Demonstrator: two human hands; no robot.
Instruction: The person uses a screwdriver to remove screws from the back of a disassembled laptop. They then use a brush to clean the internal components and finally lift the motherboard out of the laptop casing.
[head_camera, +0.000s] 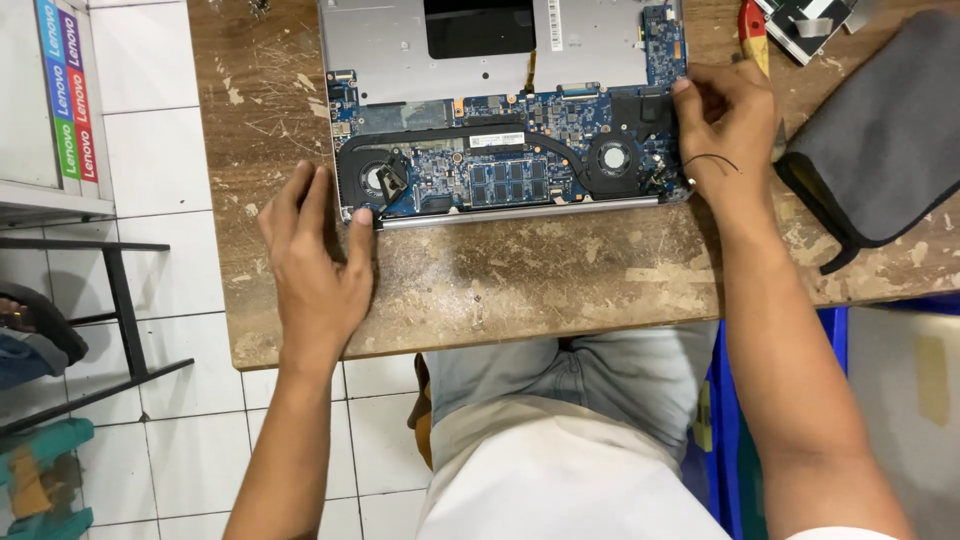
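Note:
An opened silver laptop (400, 60) lies bottom-up on a worn wooden table (520, 290), its blue circuit board (505, 180), two round fans and black heat pipe exposed. My left hand (315, 265) rests flat on the table at the laptop's near left corner, thumb touching the hinge edge, fingers spread and holding nothing. My right hand (725, 130) presses against the laptop's right edge, fingertips on the board corner by the right fan (612, 158). A thin black band circles that wrist.
A dark grey pouch (880, 130) lies at the table's right. A red-handled tool (752, 30) and loose parts sit at the top right. White tiled floor, a black metal stand (120, 300) and a cabinet are at left; a blue bin (730, 420) is by my right leg.

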